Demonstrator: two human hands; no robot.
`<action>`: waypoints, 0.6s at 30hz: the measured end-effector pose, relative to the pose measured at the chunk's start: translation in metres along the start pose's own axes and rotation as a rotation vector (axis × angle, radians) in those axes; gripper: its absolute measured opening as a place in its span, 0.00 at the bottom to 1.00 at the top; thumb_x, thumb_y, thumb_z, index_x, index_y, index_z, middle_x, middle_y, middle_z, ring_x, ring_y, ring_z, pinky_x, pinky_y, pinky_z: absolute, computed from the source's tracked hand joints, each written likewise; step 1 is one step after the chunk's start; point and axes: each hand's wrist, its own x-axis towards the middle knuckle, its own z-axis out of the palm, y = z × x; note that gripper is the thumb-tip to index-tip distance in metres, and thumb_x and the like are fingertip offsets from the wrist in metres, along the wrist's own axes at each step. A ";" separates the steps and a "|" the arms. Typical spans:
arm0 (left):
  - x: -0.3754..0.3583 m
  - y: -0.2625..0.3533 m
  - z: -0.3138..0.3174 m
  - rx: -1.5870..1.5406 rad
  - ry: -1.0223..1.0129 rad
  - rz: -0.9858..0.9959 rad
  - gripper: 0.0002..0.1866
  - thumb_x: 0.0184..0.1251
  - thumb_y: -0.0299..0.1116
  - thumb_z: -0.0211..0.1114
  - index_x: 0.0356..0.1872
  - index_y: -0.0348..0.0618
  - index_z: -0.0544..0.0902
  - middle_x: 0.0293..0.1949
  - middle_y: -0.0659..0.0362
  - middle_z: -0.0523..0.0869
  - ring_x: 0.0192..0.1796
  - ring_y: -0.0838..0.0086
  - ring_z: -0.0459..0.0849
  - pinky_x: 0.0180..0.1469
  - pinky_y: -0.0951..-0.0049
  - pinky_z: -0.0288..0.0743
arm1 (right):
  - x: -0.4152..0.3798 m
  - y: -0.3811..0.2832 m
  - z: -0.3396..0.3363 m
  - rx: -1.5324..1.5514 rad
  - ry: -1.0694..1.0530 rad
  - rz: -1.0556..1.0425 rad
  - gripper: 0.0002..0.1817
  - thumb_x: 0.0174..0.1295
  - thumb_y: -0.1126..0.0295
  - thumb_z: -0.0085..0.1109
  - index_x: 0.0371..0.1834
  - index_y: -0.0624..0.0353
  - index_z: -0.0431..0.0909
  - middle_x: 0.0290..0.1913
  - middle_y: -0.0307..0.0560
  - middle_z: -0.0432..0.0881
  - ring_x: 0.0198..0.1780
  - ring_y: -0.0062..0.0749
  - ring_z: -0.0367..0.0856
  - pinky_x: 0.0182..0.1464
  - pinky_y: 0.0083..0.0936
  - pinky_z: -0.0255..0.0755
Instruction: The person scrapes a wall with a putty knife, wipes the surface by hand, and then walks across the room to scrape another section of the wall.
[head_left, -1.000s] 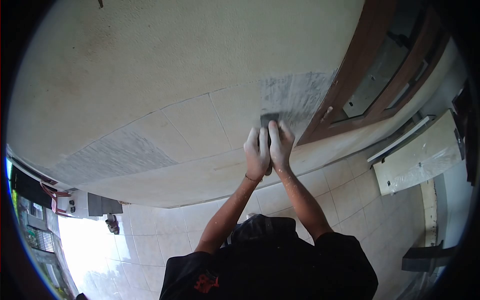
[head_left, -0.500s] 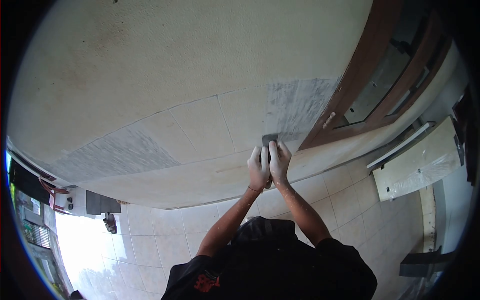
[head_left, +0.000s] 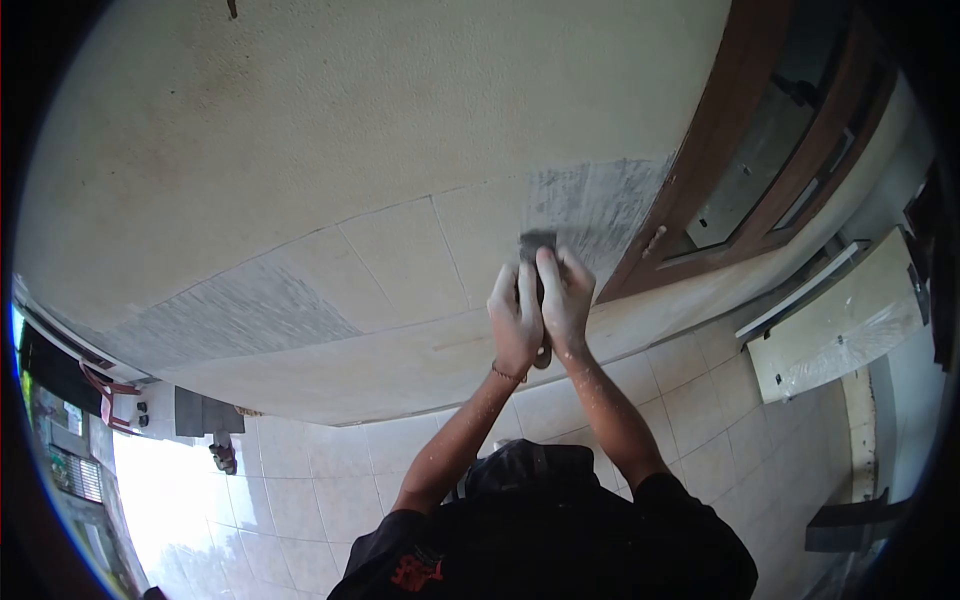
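A scraper (head_left: 538, 243) with a flat, dark blade is pressed against the cream wall (head_left: 420, 130). My left hand (head_left: 515, 312) and my right hand (head_left: 566, 300), both pale with dust, are closed side by side around its handle, whose lower end shows between my wrists. The blade sits at the left edge of a grey, scraped patch (head_left: 590, 205) on the wall. Left of it are panels outlined by scored lines, then another grey scraped patch (head_left: 240, 310). Most of the handle is hidden by my fingers.
A brown-framed door (head_left: 720, 160) with glass borders the scraped patch on the right. A pale board (head_left: 845, 325) partly covered in plastic leans at the far right. Tiled floor (head_left: 310, 465) runs below the wall. A red chair (head_left: 100, 390) and a grey mat (head_left: 205, 410) are at left.
Both hands have moved the scraper up the wall, and its blade now sits higher along the edge of the right grey patch. The view has shifted slightly.
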 end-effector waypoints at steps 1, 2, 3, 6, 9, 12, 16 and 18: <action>0.018 0.030 0.000 -0.015 -0.013 0.035 0.15 0.78 0.34 0.52 0.29 0.35 0.70 0.25 0.63 0.69 0.32 0.84 0.65 0.31 0.76 0.62 | 0.016 -0.034 0.012 0.042 0.005 -0.045 0.18 0.69 0.70 0.57 0.20 0.61 0.66 0.19 0.28 0.65 0.25 0.10 0.60 0.25 0.17 0.55; 0.033 0.050 0.002 -0.035 -0.026 0.072 0.15 0.78 0.34 0.51 0.29 0.35 0.69 0.25 0.64 0.69 0.33 0.84 0.65 0.31 0.76 0.62 | 0.028 -0.063 0.017 -0.006 -0.019 -0.013 0.18 0.69 0.70 0.57 0.20 0.61 0.66 0.19 0.29 0.65 0.25 0.10 0.59 0.25 0.17 0.55; 0.043 0.056 0.005 -0.117 -0.040 -0.002 0.15 0.78 0.34 0.51 0.30 0.35 0.69 0.25 0.64 0.69 0.33 0.84 0.65 0.32 0.76 0.63 | 0.037 -0.072 0.021 0.115 -0.053 0.021 0.18 0.69 0.70 0.57 0.20 0.61 0.66 0.19 0.29 0.65 0.26 0.10 0.59 0.26 0.17 0.56; 0.033 0.044 0.004 -0.023 -0.038 -0.020 0.15 0.78 0.33 0.52 0.29 0.34 0.69 0.25 0.63 0.69 0.32 0.83 0.65 0.33 0.76 0.64 | 0.027 -0.050 0.013 0.080 -0.031 0.018 0.18 0.70 0.70 0.57 0.20 0.60 0.66 0.21 0.28 0.66 0.27 0.10 0.59 0.28 0.16 0.56; 0.015 0.016 0.002 0.056 -0.010 0.013 0.15 0.77 0.33 0.53 0.29 0.33 0.69 0.24 0.61 0.68 0.32 0.82 0.65 0.33 0.74 0.64 | 0.011 -0.014 0.004 0.089 -0.008 0.026 0.17 0.70 0.71 0.56 0.21 0.57 0.67 0.23 0.26 0.67 0.28 0.10 0.61 0.30 0.15 0.58; 0.029 0.043 0.002 0.090 -0.027 0.045 0.14 0.76 0.33 0.53 0.30 0.33 0.70 0.24 0.60 0.68 0.33 0.81 0.65 0.33 0.74 0.64 | 0.023 -0.049 0.010 0.013 -0.010 0.020 0.17 0.70 0.71 0.55 0.21 0.57 0.66 0.23 0.26 0.67 0.28 0.10 0.62 0.29 0.16 0.58; 0.041 0.065 0.011 -0.080 -0.011 0.001 0.15 0.77 0.33 0.52 0.29 0.34 0.70 0.24 0.62 0.69 0.32 0.83 0.65 0.32 0.75 0.63 | 0.039 -0.075 0.015 0.097 -0.042 0.071 0.18 0.70 0.72 0.56 0.19 0.57 0.66 0.22 0.26 0.66 0.27 0.08 0.61 0.27 0.14 0.56; 0.022 0.034 0.008 0.056 0.020 0.043 0.15 0.77 0.33 0.52 0.29 0.34 0.71 0.24 0.63 0.69 0.32 0.83 0.65 0.32 0.76 0.63 | 0.023 -0.032 0.003 0.058 -0.061 0.049 0.17 0.69 0.72 0.57 0.20 0.57 0.68 0.22 0.26 0.67 0.28 0.08 0.63 0.28 0.14 0.57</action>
